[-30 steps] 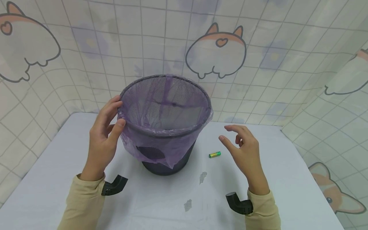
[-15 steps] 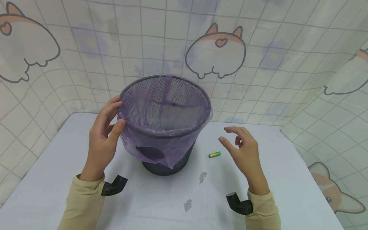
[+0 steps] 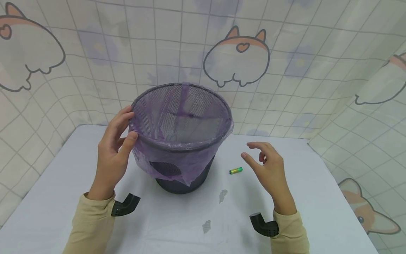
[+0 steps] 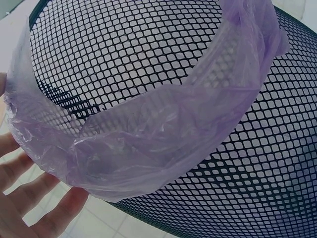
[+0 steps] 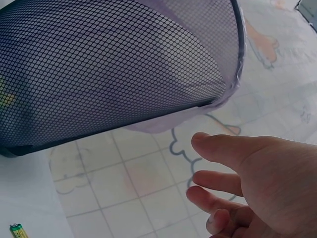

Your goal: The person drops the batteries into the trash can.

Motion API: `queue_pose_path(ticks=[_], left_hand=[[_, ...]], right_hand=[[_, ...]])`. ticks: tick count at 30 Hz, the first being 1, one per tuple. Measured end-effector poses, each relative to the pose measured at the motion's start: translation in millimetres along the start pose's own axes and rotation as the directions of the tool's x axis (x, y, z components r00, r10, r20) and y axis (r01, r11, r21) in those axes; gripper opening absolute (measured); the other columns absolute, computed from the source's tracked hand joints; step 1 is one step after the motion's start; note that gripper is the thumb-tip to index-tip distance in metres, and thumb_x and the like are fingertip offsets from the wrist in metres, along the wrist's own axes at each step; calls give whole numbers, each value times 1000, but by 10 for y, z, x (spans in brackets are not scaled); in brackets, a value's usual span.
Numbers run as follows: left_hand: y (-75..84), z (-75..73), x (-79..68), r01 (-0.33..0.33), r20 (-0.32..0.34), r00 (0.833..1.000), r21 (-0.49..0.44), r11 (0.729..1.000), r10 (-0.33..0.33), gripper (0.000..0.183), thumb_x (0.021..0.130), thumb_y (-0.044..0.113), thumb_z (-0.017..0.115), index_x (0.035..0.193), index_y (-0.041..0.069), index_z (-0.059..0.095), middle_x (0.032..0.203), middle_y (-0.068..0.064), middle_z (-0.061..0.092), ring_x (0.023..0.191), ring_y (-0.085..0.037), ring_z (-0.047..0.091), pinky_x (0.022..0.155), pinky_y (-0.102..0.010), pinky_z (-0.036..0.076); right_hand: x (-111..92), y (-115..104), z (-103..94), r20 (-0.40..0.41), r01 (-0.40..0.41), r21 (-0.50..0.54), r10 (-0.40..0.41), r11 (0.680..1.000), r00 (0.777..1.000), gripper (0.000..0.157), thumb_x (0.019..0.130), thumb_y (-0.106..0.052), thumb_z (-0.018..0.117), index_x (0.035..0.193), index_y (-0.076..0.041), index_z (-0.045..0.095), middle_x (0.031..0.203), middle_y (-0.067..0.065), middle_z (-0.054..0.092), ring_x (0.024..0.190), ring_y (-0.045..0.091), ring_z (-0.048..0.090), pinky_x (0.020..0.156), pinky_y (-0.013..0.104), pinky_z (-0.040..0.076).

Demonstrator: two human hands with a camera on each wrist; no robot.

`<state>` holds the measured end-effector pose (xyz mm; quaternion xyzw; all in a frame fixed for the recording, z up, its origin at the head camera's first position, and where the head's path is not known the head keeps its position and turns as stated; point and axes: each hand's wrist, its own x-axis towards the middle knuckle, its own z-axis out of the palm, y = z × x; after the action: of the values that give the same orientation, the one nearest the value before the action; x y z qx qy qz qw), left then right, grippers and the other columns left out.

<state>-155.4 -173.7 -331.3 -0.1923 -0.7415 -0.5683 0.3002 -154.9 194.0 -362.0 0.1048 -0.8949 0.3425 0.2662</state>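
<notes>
A black mesh wastebasket stands upright on the white table, lined with a thin purple plastic bag folded over its rim. In the head view my left hand rests against the basket's left side, fingertips and thumb touching the bag just at the rim. The left wrist view shows its spread fingers along the outside of the bag. To the right of the basket, my right hand hovers with relaxed fingers, thumb and forefinger apart, nothing between them. A small green and yellow battery lies between that hand and the basket.
Two grey worn patches mark the white table in front of the basket. A cloth printed with a grid and corgis hangs behind and along both sides. Each wrist carries a black camera mount.
The right hand has sunk very slightly, and the head view has shifted a touch. Left hand, basket and battery stay where they were.
</notes>
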Motion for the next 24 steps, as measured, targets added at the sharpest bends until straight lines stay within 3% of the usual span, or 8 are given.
queue_pose_path(ticks=[24], left_hand=[[5, 8, 1, 11, -4, 1000, 4, 1000, -11, 43, 97, 7, 52, 140, 8, 49, 152, -2, 42, 139, -21, 44, 88, -15, 47]], right_hand=[[-63, 154, 32, 105, -76, -24, 78, 997, 991, 32, 85, -22, 74, 114, -8, 68, 104, 8, 68, 73, 14, 40, 60, 23, 33]])
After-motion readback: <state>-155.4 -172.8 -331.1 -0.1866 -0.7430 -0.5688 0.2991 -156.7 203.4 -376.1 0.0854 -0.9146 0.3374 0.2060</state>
